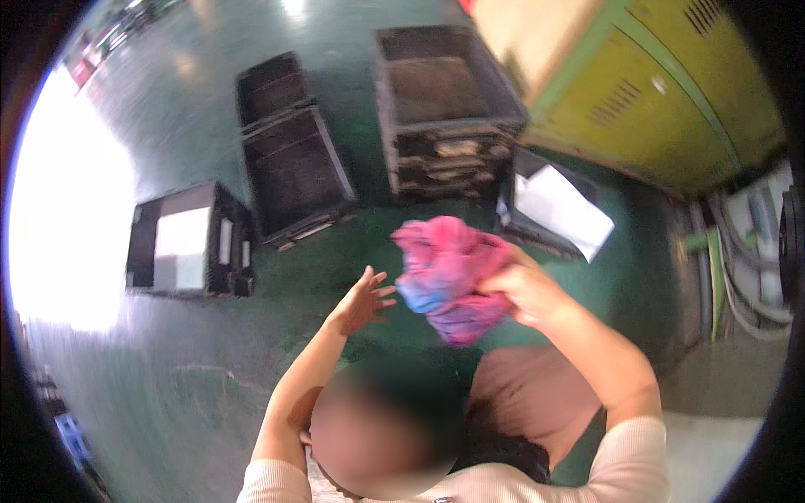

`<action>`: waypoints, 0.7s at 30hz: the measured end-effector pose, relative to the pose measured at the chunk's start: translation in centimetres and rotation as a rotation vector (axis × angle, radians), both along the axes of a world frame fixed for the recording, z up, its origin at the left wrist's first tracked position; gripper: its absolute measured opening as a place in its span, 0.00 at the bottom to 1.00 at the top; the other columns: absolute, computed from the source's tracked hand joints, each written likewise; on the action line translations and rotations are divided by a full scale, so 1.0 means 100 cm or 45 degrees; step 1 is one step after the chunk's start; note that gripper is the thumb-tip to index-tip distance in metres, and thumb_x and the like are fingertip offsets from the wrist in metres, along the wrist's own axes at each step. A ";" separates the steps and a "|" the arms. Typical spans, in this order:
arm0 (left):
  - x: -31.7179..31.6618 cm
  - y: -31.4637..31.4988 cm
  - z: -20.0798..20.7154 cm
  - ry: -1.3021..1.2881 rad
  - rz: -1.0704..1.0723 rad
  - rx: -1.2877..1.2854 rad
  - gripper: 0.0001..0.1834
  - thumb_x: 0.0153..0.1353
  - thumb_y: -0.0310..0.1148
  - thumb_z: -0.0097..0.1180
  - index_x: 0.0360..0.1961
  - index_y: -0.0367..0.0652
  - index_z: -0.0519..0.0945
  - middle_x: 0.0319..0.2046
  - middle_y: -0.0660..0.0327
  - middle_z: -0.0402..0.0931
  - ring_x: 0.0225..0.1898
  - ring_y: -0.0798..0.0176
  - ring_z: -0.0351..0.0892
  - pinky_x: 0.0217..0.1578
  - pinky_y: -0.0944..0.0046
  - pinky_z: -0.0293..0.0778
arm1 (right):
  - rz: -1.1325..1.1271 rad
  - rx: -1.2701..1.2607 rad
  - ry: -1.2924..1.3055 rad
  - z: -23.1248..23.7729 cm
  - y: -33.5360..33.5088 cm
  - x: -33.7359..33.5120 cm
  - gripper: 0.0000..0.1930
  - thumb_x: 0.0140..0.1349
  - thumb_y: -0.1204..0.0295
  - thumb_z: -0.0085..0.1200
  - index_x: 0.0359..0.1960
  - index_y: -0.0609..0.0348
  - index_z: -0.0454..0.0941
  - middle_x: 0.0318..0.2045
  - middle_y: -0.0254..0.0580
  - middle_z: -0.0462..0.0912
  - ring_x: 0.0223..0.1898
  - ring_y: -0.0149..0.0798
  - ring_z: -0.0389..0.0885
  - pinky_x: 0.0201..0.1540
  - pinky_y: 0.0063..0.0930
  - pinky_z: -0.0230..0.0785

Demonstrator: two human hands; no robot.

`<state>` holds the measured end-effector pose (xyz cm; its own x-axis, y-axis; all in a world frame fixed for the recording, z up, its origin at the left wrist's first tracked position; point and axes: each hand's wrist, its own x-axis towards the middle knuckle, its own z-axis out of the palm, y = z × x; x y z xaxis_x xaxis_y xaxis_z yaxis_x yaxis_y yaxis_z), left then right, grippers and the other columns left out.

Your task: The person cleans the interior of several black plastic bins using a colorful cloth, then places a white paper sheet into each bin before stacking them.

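Observation:
A crumpled pink cloth point(457, 272) with a blue patch hangs in front of me above the green floor. My right hand point(524, 289) grips it at its right side, the fingers partly hidden in the folds. Just left of the cloth, my left hand point(366, 303) is held up with its fingers spread, holding nothing. A small gap shows between those fingertips and the cloth.
Black crates stand ahead: a low one point(231, 239) with a white sheet at left, an open long one point(293, 172), a tall stack point(453, 126), and one at right under white paper point(562, 210). Yellow-green cabinets point(637, 92) and hoses point(738, 268) line the right.

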<state>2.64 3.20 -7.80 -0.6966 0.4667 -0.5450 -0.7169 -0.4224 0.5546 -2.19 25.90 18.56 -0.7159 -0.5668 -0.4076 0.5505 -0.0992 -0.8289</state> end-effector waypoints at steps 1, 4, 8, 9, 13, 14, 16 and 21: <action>0.000 0.026 0.040 0.018 0.017 0.208 0.48 0.49 0.70 0.33 0.63 0.48 0.45 0.61 0.51 0.48 0.62 0.47 0.46 0.52 0.31 0.45 | 0.033 -0.012 0.110 -0.004 0.000 -0.002 0.25 0.38 0.84 0.45 0.46 0.64 0.68 0.39 0.37 0.75 0.42 0.31 0.72 0.49 0.25 0.61; 0.006 0.051 0.082 0.007 0.102 0.632 0.47 0.48 0.71 0.31 0.61 0.49 0.51 0.59 0.54 0.54 0.60 0.49 0.52 0.53 0.36 0.52 | 0.528 0.484 1.032 -0.022 0.010 -0.009 0.27 0.43 0.76 0.54 0.49 0.60 0.65 0.43 0.47 0.72 0.45 0.40 0.71 0.50 0.29 0.62; 0.019 0.036 0.073 0.318 0.159 0.062 0.28 0.54 0.41 0.48 0.55 0.40 0.61 0.52 0.55 0.65 0.51 0.56 0.67 0.52 0.56 0.63 | 0.800 0.862 1.377 -0.035 0.032 -0.005 0.33 0.44 0.68 0.57 0.55 0.52 0.59 0.55 0.54 0.59 0.54 0.50 0.63 0.53 0.37 0.60; 0.022 0.027 0.075 -0.033 0.209 0.313 0.25 0.54 0.33 0.48 0.53 0.38 0.63 0.50 0.54 0.67 0.50 0.57 0.68 0.52 0.58 0.64 | 0.797 0.698 1.467 -0.040 0.049 -0.024 0.30 0.46 0.67 0.56 0.54 0.53 0.62 0.54 0.53 0.62 0.53 0.49 0.65 0.52 0.36 0.61; 0.038 -0.015 0.088 0.115 0.352 0.043 0.21 0.53 0.33 0.47 0.46 0.29 0.67 0.45 0.48 0.70 0.45 0.51 0.71 0.50 0.52 0.65 | 0.235 1.088 0.596 -0.094 0.187 -0.102 0.15 0.54 0.64 0.50 0.39 0.58 0.76 0.35 0.41 0.79 0.35 0.33 0.77 0.39 0.29 0.69; 0.041 -0.030 0.104 0.124 0.353 0.021 0.23 0.51 0.32 0.49 0.48 0.32 0.66 0.46 0.50 0.69 0.46 0.53 0.70 0.51 0.53 0.64 | 0.275 1.830 0.795 -0.093 0.222 -0.107 0.16 0.53 0.61 0.50 0.36 0.59 0.76 0.36 0.46 0.78 0.37 0.40 0.78 0.40 0.33 0.69; 0.047 -0.037 0.138 0.136 0.368 0.001 0.27 0.48 0.35 0.55 0.49 0.35 0.65 0.46 0.53 0.70 0.46 0.55 0.71 0.51 0.55 0.65 | -0.292 2.242 0.404 -0.142 0.303 -0.097 0.21 0.50 0.54 0.49 0.33 0.61 0.77 0.35 0.49 0.78 0.41 0.50 0.75 0.41 0.39 0.68; 0.049 -0.038 0.188 0.008 0.564 -0.257 0.26 0.47 0.40 0.57 0.46 0.38 0.69 0.43 0.56 0.72 0.44 0.58 0.72 0.48 0.57 0.67 | -1.522 1.167 -0.536 -0.265 0.397 -0.065 0.32 0.36 0.46 0.63 0.37 0.56 0.71 0.33 0.40 0.70 0.22 0.37 0.74 0.16 0.26 0.56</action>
